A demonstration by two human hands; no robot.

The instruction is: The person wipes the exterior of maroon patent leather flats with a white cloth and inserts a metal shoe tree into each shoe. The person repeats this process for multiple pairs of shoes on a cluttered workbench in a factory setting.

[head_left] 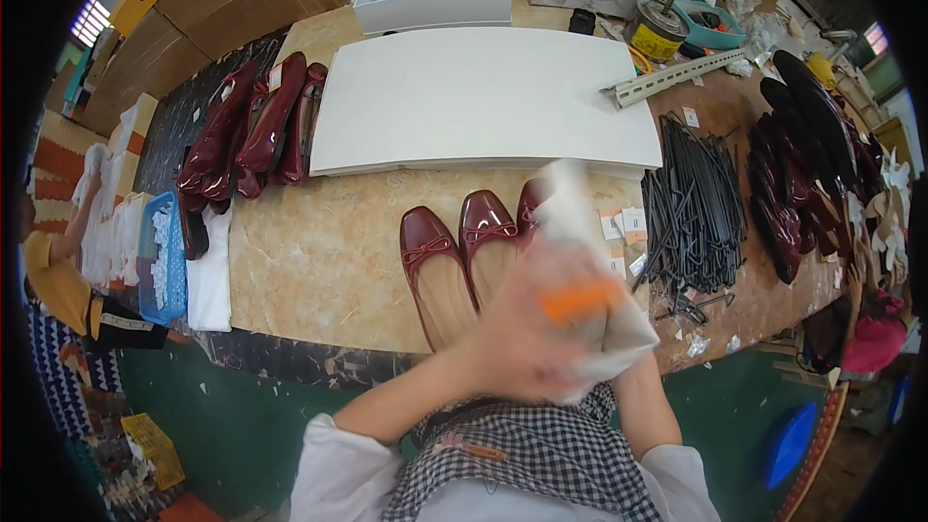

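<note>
Both my hands are together over the front edge of the table, around a white sheet (619,353) of paper or cloth that is smeared by motion. My left hand (527,333) is closed against it, fingers blurred. An orange patch (580,302) shows at the fingers; I cannot make out what it is. Behind the sheet my right hand is hidden, only its forearm showing. Just beyond my left hand, dark red patent ballet flats with bows lie toes away: a left one (425,232), a middle one (486,217) and a partly covered one (529,201).
A stack of white board (474,97) lies behind the flats. More red shoes (266,130) lie at left, beside a blue basket (162,256). Black rods (691,208), a metal angle bar (677,79), a can (659,29) and a shoe pile (793,169) occupy the right. People work at both sides.
</note>
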